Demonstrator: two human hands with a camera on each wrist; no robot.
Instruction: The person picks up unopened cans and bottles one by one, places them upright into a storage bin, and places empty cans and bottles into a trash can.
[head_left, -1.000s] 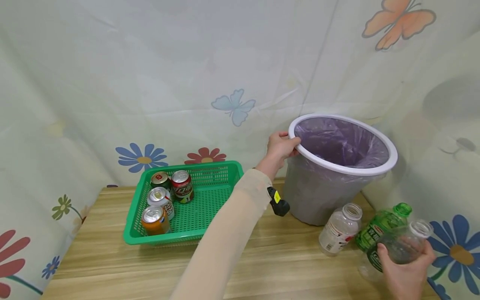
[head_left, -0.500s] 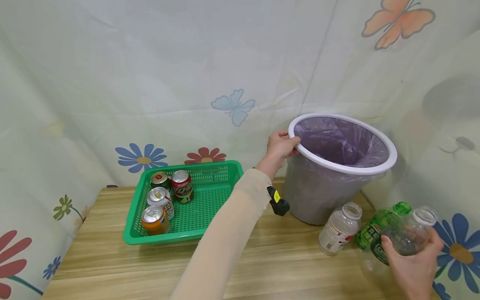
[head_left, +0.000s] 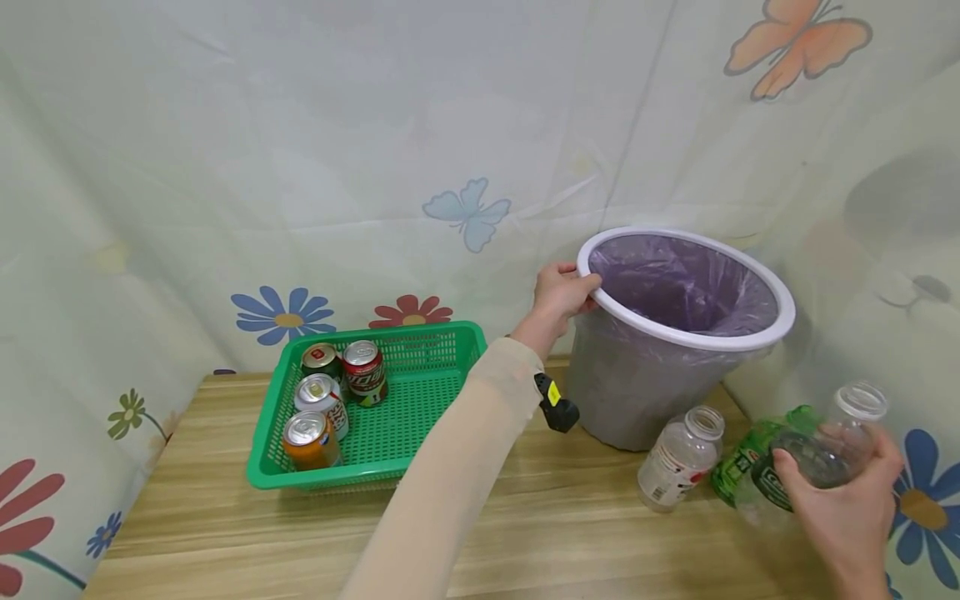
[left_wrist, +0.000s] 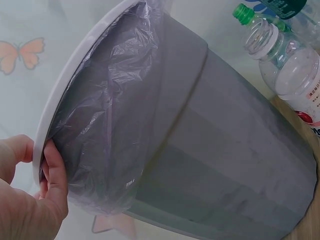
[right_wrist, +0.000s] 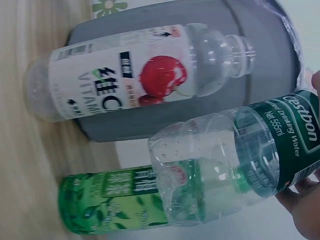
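My left hand (head_left: 564,292) pinches the white rim of a grey trash bin (head_left: 637,387), thumb on one side and fingers on the other. A thin purple plastic bag (left_wrist: 112,100) lines the bin and folds over its outside. At the far right my right hand (head_left: 847,492) grips a clear water bottle (right_wrist: 200,170) with a dark green label, raised off the table. Behind it stands a green drink bottle (right_wrist: 115,200), partly covered by the held bottle. Beside the bin's base is a clear capless bottle (head_left: 678,458) with a white label showing a red cherry.
A green plastic basket (head_left: 420,475) stands left on the wooden table (head_left: 540,533). Several drink cans, among them an orange can (head_left: 311,442) and a red can (head_left: 365,373), are in its left part. A printed cloth wall (head_left: 375,167) borders the table behind and at both sides.
My right hand has lifted the water bottle upward and slightly to the right, in front of the green bottle. The left hand keeps its hold on the bin rim.
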